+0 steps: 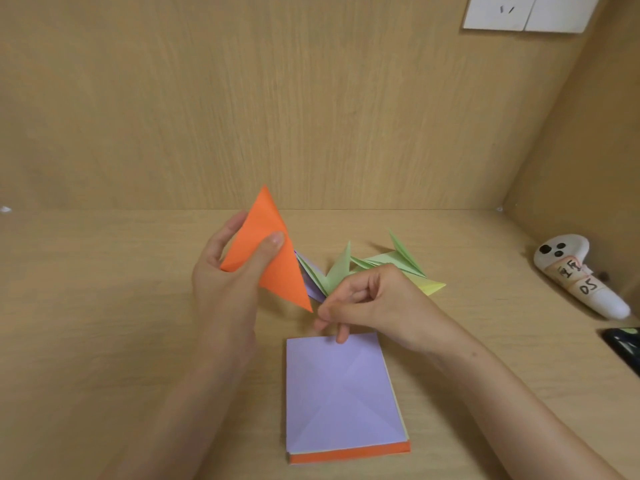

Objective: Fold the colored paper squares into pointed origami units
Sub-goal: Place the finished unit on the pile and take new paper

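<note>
A pile of finished folded units (381, 263), green, yellow and purple, lies on the desk behind the hands; the right hand (374, 306) and the orange folded triangle (273, 261) partly cover it. The left hand (221, 282) holds this triangle raised above the desk, pinched between thumb and fingers. The right hand's fingers are curled just beside the triangle's lower tip; contact cannot be determined. A stack of paper squares (339, 393), with a creased purple sheet on top, lies nearest the person. A white controller (575, 275) and a dark object (623, 341) lie at the right. The wooden desk (104, 306) meets a wooden back panel (242, 98) that carries a wall socket (523, 12).
</note>
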